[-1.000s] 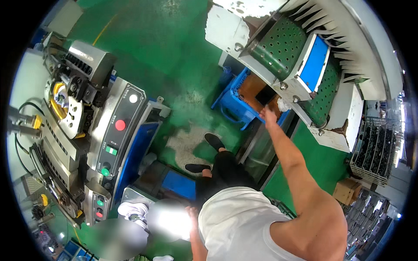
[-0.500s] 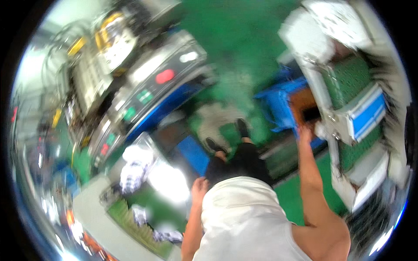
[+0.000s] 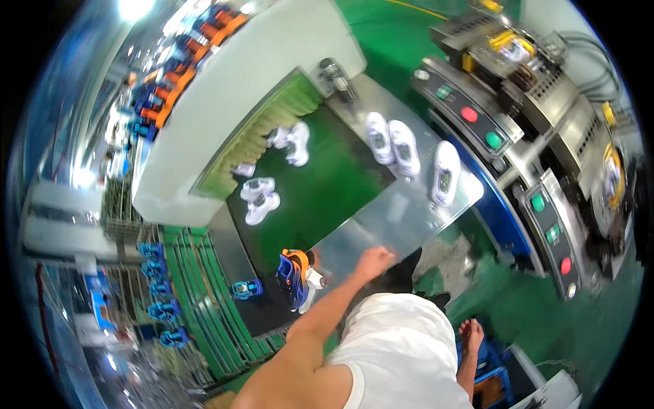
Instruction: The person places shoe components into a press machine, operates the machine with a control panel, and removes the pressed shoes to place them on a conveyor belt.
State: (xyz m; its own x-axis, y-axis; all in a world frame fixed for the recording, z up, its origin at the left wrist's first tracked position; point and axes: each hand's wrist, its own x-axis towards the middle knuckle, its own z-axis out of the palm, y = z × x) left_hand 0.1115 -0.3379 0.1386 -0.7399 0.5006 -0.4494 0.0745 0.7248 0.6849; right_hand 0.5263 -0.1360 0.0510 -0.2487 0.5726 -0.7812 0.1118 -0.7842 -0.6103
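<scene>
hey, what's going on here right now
A person in a white sleeveless top stands at a shoe line. Their left hand rests, closed, on the edge of a steel table beside the green conveyor belt; the right hand hangs empty. White shoes sit on the table, and a blue-and-orange shoe lies nearest the left hand.
</scene>
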